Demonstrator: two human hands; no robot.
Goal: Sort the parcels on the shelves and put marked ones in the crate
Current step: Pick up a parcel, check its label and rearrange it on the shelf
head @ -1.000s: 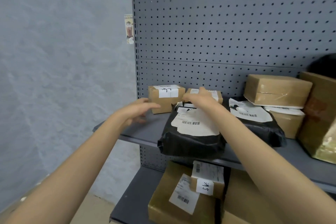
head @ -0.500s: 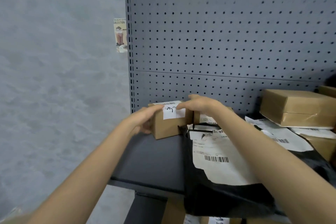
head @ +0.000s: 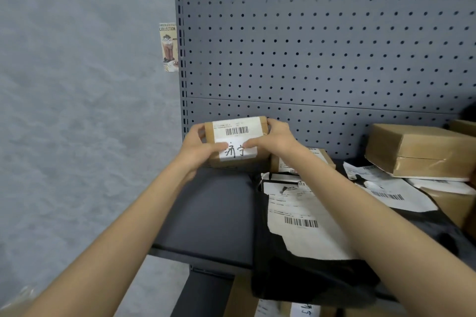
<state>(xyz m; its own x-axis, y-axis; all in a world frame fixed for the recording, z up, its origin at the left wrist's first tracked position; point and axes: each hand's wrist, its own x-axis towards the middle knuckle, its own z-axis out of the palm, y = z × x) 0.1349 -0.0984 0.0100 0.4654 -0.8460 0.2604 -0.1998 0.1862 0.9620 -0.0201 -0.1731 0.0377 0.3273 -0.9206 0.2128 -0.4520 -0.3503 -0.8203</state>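
Brown cardboard, the small parcel point(head: 235, 139) sits tilted up at the shelf's point(head: 213, 213) back left corner, against the pegboard point(head: 309, 46). Left hand point(head: 199, 148) and right hand point(head: 273, 137) grip its two ends, fingers curled round it, thumbs pressing the handwritten white label point(head: 238, 152). A black mailer bag point(head: 304, 252) lies along the front edge.

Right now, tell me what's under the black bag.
The black bag lies on the shelf, its front end hanging past the edge. A brown box shows just behind it. Anything beneath the bag is covered.
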